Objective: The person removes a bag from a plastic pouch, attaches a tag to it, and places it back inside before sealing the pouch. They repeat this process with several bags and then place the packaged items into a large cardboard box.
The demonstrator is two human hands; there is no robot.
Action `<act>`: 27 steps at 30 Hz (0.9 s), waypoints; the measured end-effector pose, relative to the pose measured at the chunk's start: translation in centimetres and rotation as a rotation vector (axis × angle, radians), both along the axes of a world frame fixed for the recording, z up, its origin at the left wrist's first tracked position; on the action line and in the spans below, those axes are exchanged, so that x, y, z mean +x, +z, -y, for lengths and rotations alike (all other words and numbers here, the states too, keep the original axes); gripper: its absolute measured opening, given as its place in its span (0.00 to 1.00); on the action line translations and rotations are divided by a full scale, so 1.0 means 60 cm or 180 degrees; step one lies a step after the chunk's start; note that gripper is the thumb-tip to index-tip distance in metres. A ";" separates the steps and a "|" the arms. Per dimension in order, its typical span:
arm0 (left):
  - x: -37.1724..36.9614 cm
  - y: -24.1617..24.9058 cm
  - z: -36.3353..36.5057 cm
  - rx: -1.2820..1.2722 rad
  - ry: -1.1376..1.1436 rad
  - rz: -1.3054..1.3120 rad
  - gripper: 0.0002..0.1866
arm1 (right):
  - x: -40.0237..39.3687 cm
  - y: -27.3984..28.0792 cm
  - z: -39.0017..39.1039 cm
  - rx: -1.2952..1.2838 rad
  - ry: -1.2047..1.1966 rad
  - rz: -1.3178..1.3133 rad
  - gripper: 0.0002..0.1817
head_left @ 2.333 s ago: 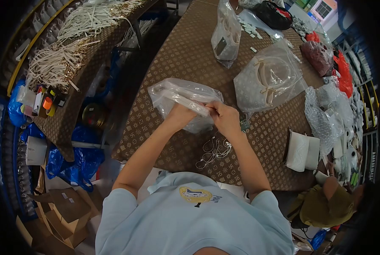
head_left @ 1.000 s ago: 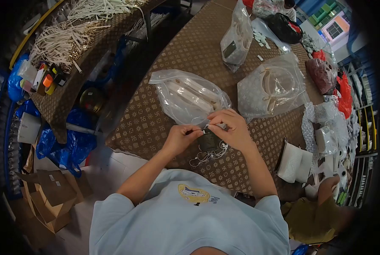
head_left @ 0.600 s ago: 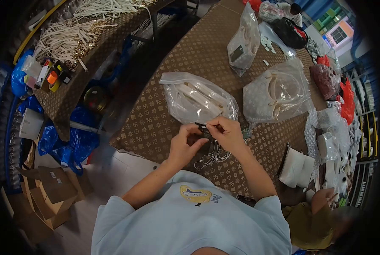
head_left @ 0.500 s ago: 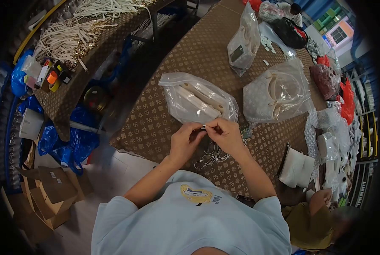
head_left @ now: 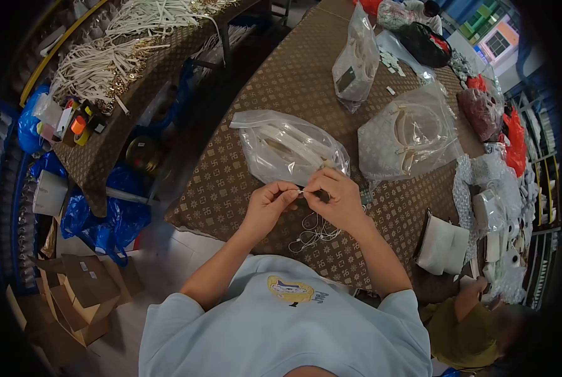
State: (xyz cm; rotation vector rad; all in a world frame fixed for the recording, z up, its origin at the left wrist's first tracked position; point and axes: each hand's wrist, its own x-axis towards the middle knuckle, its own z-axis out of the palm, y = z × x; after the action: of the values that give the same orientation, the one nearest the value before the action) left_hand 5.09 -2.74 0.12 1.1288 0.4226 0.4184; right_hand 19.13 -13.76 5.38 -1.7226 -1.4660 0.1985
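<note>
My left hand (head_left: 270, 204) and my right hand (head_left: 336, 200) meet above the table's near edge, fingertips pinched together. Between them is a tiny pale-and-dark piece (head_left: 300, 191), too small to name. Under my right hand lies a loose tangle of thin white cords (head_left: 318, 234) on the patterned cloth. Just beyond my fingers, a clear plastic bag (head_left: 262, 157) holds a cream handbag (head_left: 285, 139) lying on its side. Farther right, another clear bag wraps a pale patterned handbag (head_left: 381, 147) with a looped handle.
A bagged handbag (head_left: 354, 69) stands farther back. On the right are a white pouch (head_left: 443, 245), bubble wrap (head_left: 464, 195) and a co-worker's arm (head_left: 469, 298). To the left, a side table carries white straps (head_left: 92, 66); open cardboard boxes (head_left: 83, 289) sit on the floor.
My hands stay together at nearly the same spot, with the fingers shifted slightly around the tiny piece. The right fingers have bent more. The view has moved a little.
</note>
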 end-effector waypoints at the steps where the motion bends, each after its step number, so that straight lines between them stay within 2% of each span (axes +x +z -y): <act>1: 0.000 -0.001 0.000 0.0007 0.0003 -0.0001 0.07 | 0.000 0.001 0.000 -0.0057 -0.0036 -0.0051 0.08; 6: 0.000 -0.002 0.002 0.0381 -0.0029 0.0086 0.08 | 0.004 0.008 0.002 -0.0101 0.0030 0.0038 0.07; 9: 0.002 0.001 0.002 0.0308 0.0037 0.0084 0.08 | 0.003 0.017 0.002 -0.0338 -0.0045 -0.0371 0.07; 11: 0.002 0.000 0.003 0.0374 0.0033 0.0085 0.08 | 0.007 0.007 0.001 -0.0037 0.0064 -0.0042 0.07; 16: 0.003 0.002 0.001 0.0537 0.0048 0.0080 0.07 | 0.005 0.014 -0.001 -0.0067 0.0062 0.0155 0.07; 18: 0.003 0.004 0.000 0.0844 0.0034 0.0046 0.07 | 0.001 0.019 -0.001 -0.0092 0.0039 0.0201 0.07; 21: 0.004 0.015 0.001 0.1035 0.0114 -0.0146 0.07 | -0.009 0.022 -0.003 -0.0138 -0.0030 0.0631 0.06; 27: 0.013 0.013 0.011 0.0230 0.0375 0.0060 0.07 | -0.048 -0.005 0.002 0.0504 -0.0636 0.0942 0.08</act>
State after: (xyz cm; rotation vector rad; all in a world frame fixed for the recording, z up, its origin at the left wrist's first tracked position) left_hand 5.87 -3.38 0.92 1.1726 0.4617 0.5508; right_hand 16.25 -13.88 5.11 -1.8082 -1.4596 -0.2830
